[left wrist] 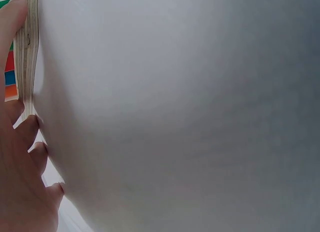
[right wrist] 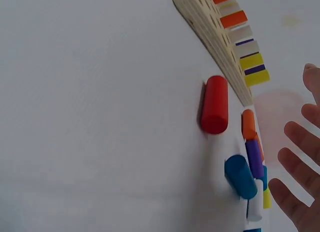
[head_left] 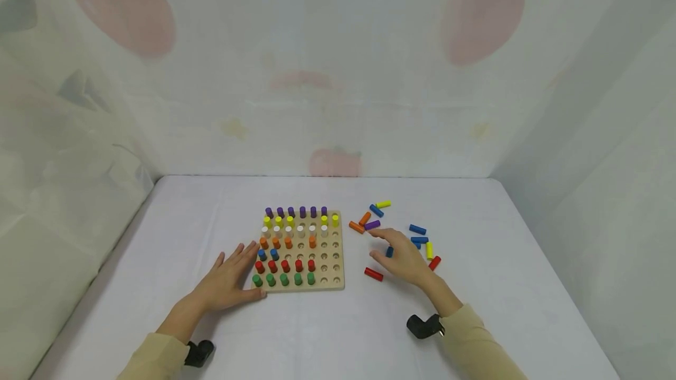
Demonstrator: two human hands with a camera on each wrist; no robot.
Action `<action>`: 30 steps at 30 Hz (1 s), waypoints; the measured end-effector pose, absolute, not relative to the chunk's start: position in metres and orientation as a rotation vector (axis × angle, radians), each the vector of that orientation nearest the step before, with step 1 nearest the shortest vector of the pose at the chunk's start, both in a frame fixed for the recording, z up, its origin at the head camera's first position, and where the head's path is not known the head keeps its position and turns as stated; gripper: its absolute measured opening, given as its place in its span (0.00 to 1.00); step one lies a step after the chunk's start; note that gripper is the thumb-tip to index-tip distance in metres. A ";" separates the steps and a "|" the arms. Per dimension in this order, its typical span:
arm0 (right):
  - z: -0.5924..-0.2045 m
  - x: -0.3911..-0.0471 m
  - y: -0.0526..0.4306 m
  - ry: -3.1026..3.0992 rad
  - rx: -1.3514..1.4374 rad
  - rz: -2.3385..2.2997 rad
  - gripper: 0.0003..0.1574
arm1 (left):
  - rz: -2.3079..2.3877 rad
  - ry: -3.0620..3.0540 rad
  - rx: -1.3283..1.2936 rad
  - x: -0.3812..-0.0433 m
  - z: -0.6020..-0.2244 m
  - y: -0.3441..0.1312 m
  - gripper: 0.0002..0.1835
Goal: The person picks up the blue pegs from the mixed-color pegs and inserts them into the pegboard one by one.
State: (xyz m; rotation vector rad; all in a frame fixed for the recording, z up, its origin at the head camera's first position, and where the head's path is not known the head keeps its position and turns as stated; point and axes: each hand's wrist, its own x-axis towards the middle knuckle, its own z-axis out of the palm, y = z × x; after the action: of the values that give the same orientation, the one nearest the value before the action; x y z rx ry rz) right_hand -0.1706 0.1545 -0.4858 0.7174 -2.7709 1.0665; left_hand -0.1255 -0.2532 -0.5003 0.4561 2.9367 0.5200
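Observation:
A wooden pegboard (head_left: 342,251) lies on the table with rows of purple, yellow, white, orange, blue, red and green pegs upright in its holes. Against its left side rests my left hand (head_left: 227,280), fingers extended and thumb by the front corner. My right hand (head_left: 401,255) hovers over loose pegs right of the board, fingers spread and holding nothing. Nearest its fingertips is a purple peg (head_left: 372,225); a blue peg (head_left: 389,251) lies partly under the hand. A red peg (right wrist: 215,104) and a white peg (right wrist: 255,202) show in the right wrist view.
Two orange pegs, one being this orange peg (head_left: 356,227), lie between board and right hand. Farther back are a blue peg (head_left: 377,210) and a yellow peg (head_left: 383,204). More blue, yellow and red pegs lie right of the hand. Patterned cloth (head_left: 338,122) surrounds the white table (head_left: 338,339).

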 end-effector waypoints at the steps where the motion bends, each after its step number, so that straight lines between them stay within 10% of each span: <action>1: -0.487 -0.171 0.157 -2.780 0.708 1.046 0.29 | 0.520 2.937 0.457 -0.126 -0.501 -0.253 0.58; 30: -0.498 -0.161 0.177 -2.903 0.569 0.823 0.33 | 0.533 2.939 0.451 -0.125 -0.502 -0.254 0.57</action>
State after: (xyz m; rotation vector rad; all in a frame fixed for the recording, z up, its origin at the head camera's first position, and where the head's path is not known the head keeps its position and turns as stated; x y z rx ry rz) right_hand -0.1606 0.1766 -0.4983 0.5692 -2.9031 0.8228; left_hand -0.1252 -0.2540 -0.5018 0.4510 2.9391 0.5330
